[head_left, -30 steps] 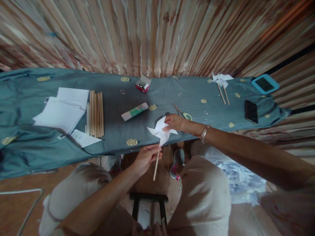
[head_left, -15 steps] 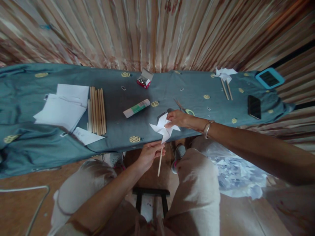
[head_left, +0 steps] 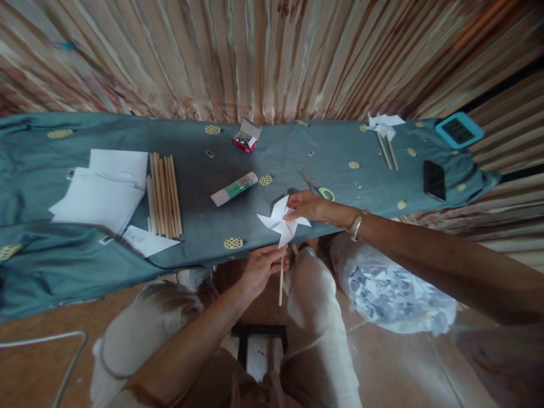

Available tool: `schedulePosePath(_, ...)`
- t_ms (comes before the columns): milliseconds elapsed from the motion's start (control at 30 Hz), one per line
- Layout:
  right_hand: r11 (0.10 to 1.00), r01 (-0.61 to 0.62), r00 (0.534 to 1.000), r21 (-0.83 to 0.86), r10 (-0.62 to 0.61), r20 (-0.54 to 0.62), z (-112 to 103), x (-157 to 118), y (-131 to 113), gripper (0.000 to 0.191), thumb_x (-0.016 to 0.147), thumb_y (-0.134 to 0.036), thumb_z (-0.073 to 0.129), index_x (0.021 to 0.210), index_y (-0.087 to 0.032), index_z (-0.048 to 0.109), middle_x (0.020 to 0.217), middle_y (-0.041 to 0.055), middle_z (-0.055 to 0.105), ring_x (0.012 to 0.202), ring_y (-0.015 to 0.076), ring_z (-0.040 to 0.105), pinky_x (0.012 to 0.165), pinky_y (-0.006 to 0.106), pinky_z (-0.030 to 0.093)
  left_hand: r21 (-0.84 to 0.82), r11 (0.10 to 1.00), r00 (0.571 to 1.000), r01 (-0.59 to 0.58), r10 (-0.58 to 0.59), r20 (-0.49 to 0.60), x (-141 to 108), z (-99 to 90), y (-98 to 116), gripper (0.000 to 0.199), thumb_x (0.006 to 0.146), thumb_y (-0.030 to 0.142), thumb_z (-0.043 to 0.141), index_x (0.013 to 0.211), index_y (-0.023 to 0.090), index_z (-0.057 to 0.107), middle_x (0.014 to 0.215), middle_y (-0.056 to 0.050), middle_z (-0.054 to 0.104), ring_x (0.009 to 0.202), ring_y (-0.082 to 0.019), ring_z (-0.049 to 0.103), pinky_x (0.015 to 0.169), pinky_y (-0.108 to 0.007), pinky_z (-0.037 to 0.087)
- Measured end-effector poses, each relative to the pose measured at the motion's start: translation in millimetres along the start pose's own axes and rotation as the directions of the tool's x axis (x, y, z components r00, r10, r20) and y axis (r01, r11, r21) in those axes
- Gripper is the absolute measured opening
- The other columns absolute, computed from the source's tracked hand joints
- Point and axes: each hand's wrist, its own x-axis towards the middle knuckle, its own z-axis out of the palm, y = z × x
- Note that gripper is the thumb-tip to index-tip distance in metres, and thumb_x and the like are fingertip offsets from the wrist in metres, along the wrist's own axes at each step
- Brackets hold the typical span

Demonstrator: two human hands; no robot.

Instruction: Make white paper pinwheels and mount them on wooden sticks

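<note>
A white paper pinwheel (head_left: 284,225) is held over the front edge of the cloth-covered table. The fingers of my right hand (head_left: 304,205) press on its centre from the right. Below it, my left hand (head_left: 260,271) is closed around a thin wooden stick (head_left: 281,286), whose lower end points down past the table edge. The stick's top is hidden behind the paper. Just behind my right hand lie scissors (head_left: 326,193) with a green handle. To the left of the pinwheel is a green and white glue stick (head_left: 234,188).
Paper sheets (head_left: 100,198) and a row of wooden sticks (head_left: 164,195) lie left. An open red box (head_left: 245,137) of small metal pieces stands at the back. Finished-looking pinwheels (head_left: 385,126), a phone (head_left: 434,180) and a blue-framed device (head_left: 459,130) are right. A bag of scraps (head_left: 399,292) sits below.
The view has shifted slightly. My right leg has moved left, and the stick's lower end has swung a little to the right. Both hands keep their hold.
</note>
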Motion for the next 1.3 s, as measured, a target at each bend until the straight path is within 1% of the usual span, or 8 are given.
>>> schedulePosePath(300, 0.999, 0.021, 1.000, 0.035, -0.021, -0.012, 2, -2, 1, 0.029, 0.039, -0.014, 0.086, 0.062, -0.019, 0.068, 0.062, -0.0026, 0.071, 0.058, 0.0116, 0.062, 0.055, 0.020, 0.051, -0.048, 0.999, 0.999, -0.009, 0.011, 0.045, 0, 0.3, -3, 0.040, 0.048, 0.033, 0.092, 0.075, 0.010, 0.074, 0.069, -0.002, 0.067, 0.057, -0.010, 0.060, 0.061, -0.027, 0.052)
schedulePosePath(533, 0.996, 0.053, 0.998, 0.077, -0.051, -0.034, 7, -8, -3, 0.028, 0.039, -0.011, 0.085, 0.058, -0.020, 0.066, 0.058, -0.0036, 0.070, 0.054, 0.0113, 0.061, 0.050, 0.020, 0.050, -0.046, 0.999, 1.000, 0.014, -0.013, 0.014, -4, 3.3, 2, 0.030, 0.056, 0.026, 0.090, 0.077, 0.009, 0.074, 0.067, -0.003, 0.068, 0.056, -0.010, 0.062, 0.061, -0.025, 0.053)
schedulePosePath(700, 0.993, 0.063, 0.998, 0.096, -0.060, -0.035, 6, -14, -7, 0.028, 0.041, -0.010, 0.086, 0.062, -0.019, 0.069, 0.063, -0.0027, 0.072, 0.059, 0.0118, 0.064, 0.057, 0.021, 0.053, -0.035, 0.999, 1.000, 0.000, 0.000, 0.014, -10, 5.7, 7, 0.031, 0.056, 0.025, 0.090, 0.078, 0.009, 0.075, 0.068, -0.003, 0.068, 0.058, -0.010, 0.062, 0.063, -0.025, 0.053)
schedulePosePath(900, 0.979, 0.056, 0.997, 0.194, -0.044, -0.064, 3, -27, -14, 0.035, 0.041, -0.019, 0.091, 0.067, -0.018, 0.069, 0.068, -0.0012, 0.074, 0.061, 0.0134, 0.067, 0.064, 0.025, 0.055, -0.041, 0.999, 0.999, -0.025, 0.024, -0.025, -13, 12.1, 20, 0.031, 0.054, 0.023, 0.091, 0.079, 0.010, 0.076, 0.066, -0.003, 0.069, 0.057, -0.010, 0.062, 0.060, -0.023, 0.053)
schedulePosePath(1000, 0.959, 0.083, 0.994, 0.270, -0.061, -0.089, 4, -30, -18, 0.037, 0.041, -0.026, 0.093, 0.068, -0.018, 0.069, 0.069, -0.0011, 0.074, 0.062, 0.0127, 0.066, 0.064, 0.024, 0.054, -0.049, 0.998, 0.999, -0.025, 0.024, -0.023, -15, 16.6, 27, 0.030, 0.055, 0.022, 0.091, 0.078, 0.010, 0.076, 0.065, -0.003, 0.068, 0.056, -0.010, 0.062, 0.059, -0.022, 0.053)
schedulePosePath(1100, 0.951, 0.125, 0.985, 0.283, -0.084, -0.151, 5, -34, -20, 0.034, 0.048, -0.034, 0.091, 0.072, -0.019, 0.071, 0.072, -0.0018, 0.074, 0.064, 0.0103, 0.065, 0.065, 0.021, 0.052, -0.053, 0.998, 1.000, -0.026, 0.025, -0.017, -16, 20.6, 33, 0.028, 0.056, 0.022, 0.090, 0.078, 0.010, 0.076, 0.065, -0.003, 0.068, 0.056, -0.010, 0.061, 0.058, -0.022, 0.052)
schedulePosePath(1200, 0.941, 0.141, 0.978, 0.307, -0.084, -0.193, 5, -37, -20, 0.032, 0.056, -0.041, 0.087, 0.077, -0.021, 0.073, 0.075, -0.0020, 0.074, 0.066, 0.0097, 0.064, 0.063, 0.020, 0.050, -0.055, 0.995, 0.997, -0.078, 0.078, -0.008, -14, 22.9, 40, 0.027, 0.057, 0.023, 0.089, 0.077, 0.011, 0.076, 0.066, -0.002, 0.067, 0.056, -0.009, 0.060, 0.058, -0.021, 0.052)
schedulePosePath(1300, 0.892, 0.197, 0.965, 0.407, -0.103, -0.241, 7, -35, -19, 0.033, 0.057, -0.045, 0.086, 0.077, -0.023, 0.073, 0.080, -0.0014, 0.074, 0.066, 0.0106, 0.064, 0.064, 0.021, 0.052, -0.045, 0.986, 0.987, -0.161, 0.161, 0.002, -10, 23.8, 51, 0.028, 0.057, 0.025, 0.089, 0.077, 0.012, 0.075, 0.066, -0.001, 0.066, 0.056, -0.008, 0.059, 0.059, -0.021, 0.052)
